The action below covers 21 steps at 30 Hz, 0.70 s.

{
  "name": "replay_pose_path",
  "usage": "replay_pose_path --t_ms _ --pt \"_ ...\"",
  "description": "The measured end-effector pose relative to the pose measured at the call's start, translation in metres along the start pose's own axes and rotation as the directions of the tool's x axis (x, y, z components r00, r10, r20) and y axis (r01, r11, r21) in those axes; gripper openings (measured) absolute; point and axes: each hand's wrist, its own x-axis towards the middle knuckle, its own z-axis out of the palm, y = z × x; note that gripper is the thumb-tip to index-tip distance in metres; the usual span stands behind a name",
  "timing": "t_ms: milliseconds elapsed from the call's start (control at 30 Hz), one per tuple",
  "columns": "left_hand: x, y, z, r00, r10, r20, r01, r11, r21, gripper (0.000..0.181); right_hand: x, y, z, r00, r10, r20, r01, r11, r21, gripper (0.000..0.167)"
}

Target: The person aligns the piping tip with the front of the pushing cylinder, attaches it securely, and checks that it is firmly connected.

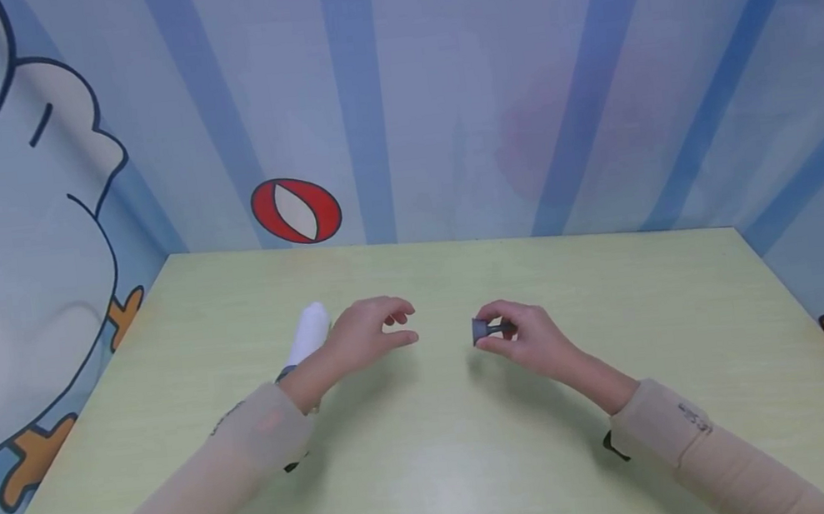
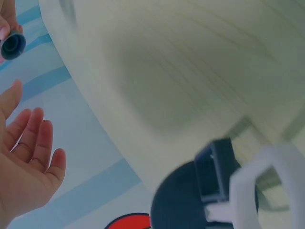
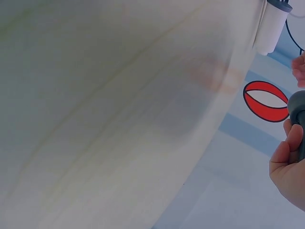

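While the person's right hand (image 1: 538,344) pinches a small dark grey piece (image 1: 479,331) with a flared end, just right of the frame's centre, the left hand (image 1: 366,335) hangs facing it, fingers loosely bent around nothing. Left of centre I can see a white cylinder (image 1: 310,332) with a dark end, resting on the pale green table (image 1: 435,472), partly hidden behind the left wrist.

Left grip (image 1: 369,333) loose, right grip (image 1: 534,340) curled
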Motion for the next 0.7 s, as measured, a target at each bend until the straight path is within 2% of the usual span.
replay_pose_path --t_ms 167,333,500,700 --pt "-0.006 -0.014 -0.01 1.0 0.002 -0.016 -0.002 1.0 0.019 0.043 -0.001 0.001 -0.003 1.0 -0.005 -0.013 0.005 1.0 -0.002 0.029" --pt "-0.01 -0.03 -0.021 0.999 -0.019 -0.046 0.022 0.998 0.063 0.042 -0.002 0.003 -0.004 1.0 -0.005 -0.025 0.004 1.0 -0.016 0.029" --pt "-0.012 -0.044 -0.029 0.995 -0.077 -0.061 0.081 0.994 0.069 0.041 -0.002 0.005 -0.005 0.999 0.005 -0.034 -0.006 1.0 -0.016 0.029" --pt "-0.013 -0.06 -0.035 0.983 -0.162 -0.081 0.166 0.985 0.043 0.042 -0.002 0.004 -0.006 0.999 0.01 -0.036 -0.01 1.0 -0.018 0.029"
